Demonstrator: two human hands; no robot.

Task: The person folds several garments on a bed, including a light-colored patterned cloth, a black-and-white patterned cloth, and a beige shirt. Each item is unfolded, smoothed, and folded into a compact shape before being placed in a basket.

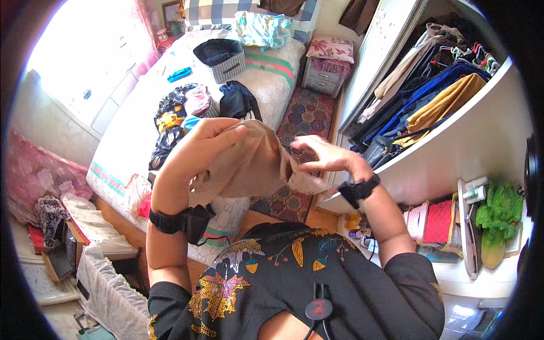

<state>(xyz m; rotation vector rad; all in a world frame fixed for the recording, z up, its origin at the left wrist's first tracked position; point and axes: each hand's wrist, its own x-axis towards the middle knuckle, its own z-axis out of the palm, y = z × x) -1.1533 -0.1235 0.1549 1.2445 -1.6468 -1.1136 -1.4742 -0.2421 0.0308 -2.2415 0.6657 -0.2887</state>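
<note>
A thin beige garment [255, 165] hangs stretched in the air in front of my chest. My left hand [221, 134] grips its upper left edge, thumb on the near side. By the garment's right edge is my right hand [325, 155], thumb and fingers spread apart, and I see no cloth pinched between them. Behind the garment, on the bed, lie a pile of dark patterned clothes [168, 140], a pink bundled cloth [198, 100] and a black fabric item [239, 100]. Black straps circle both of my forearms.
A checked fabric storage box [229, 70] stands on the bed [272, 89], near a small blue item [179, 75]. To the right is an open wardrobe [450, 140] with hanging clothes. A patterned rug [308, 110] covers the floor beside the bed. A nightstand [325, 78] bears a cushion.
</note>
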